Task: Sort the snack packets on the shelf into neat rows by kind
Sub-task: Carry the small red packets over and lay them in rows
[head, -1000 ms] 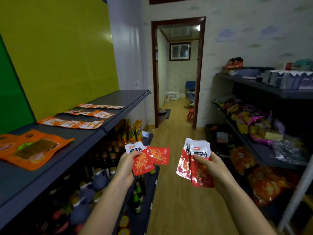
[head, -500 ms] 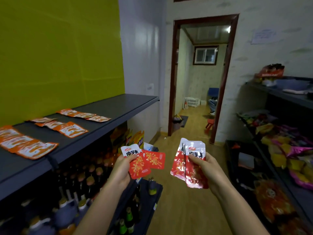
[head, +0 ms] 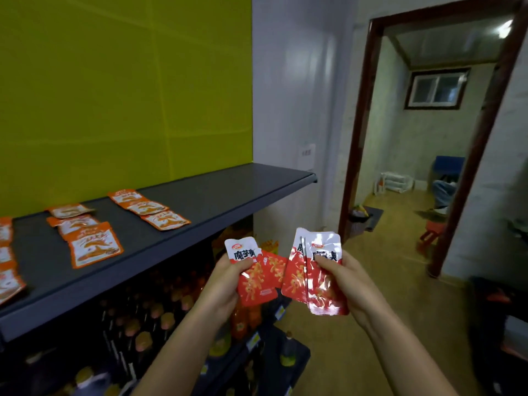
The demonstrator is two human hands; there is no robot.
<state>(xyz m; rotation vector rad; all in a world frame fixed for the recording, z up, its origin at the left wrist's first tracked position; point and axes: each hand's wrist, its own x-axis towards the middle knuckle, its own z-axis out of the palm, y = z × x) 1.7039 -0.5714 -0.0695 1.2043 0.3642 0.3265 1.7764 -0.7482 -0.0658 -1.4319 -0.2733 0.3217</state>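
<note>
My left hand [head: 225, 284] grips two red-and-white snack packets [head: 255, 277], fanned out, in front of the shelf's edge. My right hand [head: 347, 284] holds a small stack of the same red-and-white packets [head: 315, 284] upright beside it. Both hands hover in the aisle, lower than the dark grey shelf [head: 217, 201]. On that shelf lie orange-and-white packets in rows: a diagonal row of three [head: 148, 208] further back, another row [head: 85, 238] nearer, and more [head: 7, 267] at the left edge. The right half of the shelf top is bare.
A yellow-green wall panel [head: 125, 95] backs the shelf. Bottles [head: 148, 324] fill the lower shelves under it. A wooden-floored aisle leads to a brown-framed doorway [head: 357, 138] with a red stool [head: 431, 232] beyond. A dark rack stands at the right edge.
The view has swung left and closer to the shelf; the right-side rack has mostly left the frame. Both hands still hold their red packets, a little nearer each other.
</note>
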